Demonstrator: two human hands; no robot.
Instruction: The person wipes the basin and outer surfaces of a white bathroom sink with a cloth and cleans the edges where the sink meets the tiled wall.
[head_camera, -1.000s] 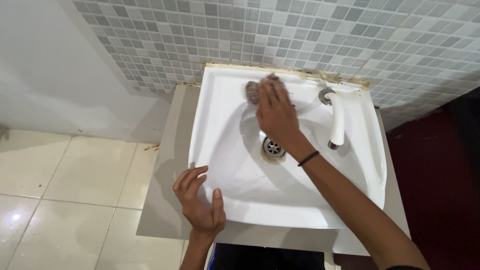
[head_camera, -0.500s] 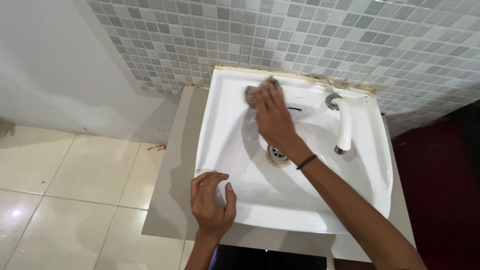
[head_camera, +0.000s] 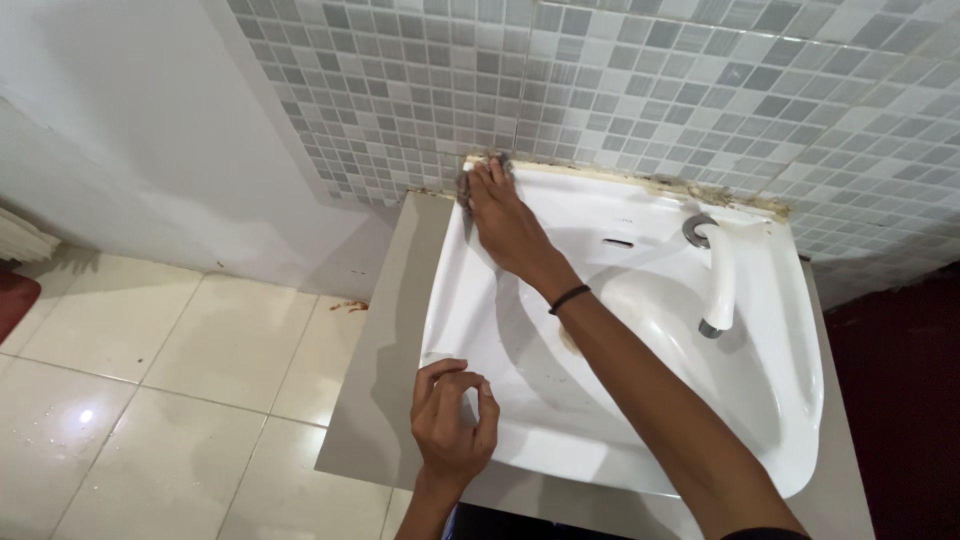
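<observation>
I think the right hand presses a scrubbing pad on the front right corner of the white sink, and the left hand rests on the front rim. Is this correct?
Not quite. In the head view the right hand presses the scrubbing pad on the back left corner of the white sink, next to the tiled wall. The left hand does rest on the front rim.

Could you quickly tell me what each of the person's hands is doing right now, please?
Left hand: fingers curled, resting on the front rim of the white sink, holding nothing.
Right hand: pressing a grey scrubbing pad onto the sink's back left corner.
</observation>
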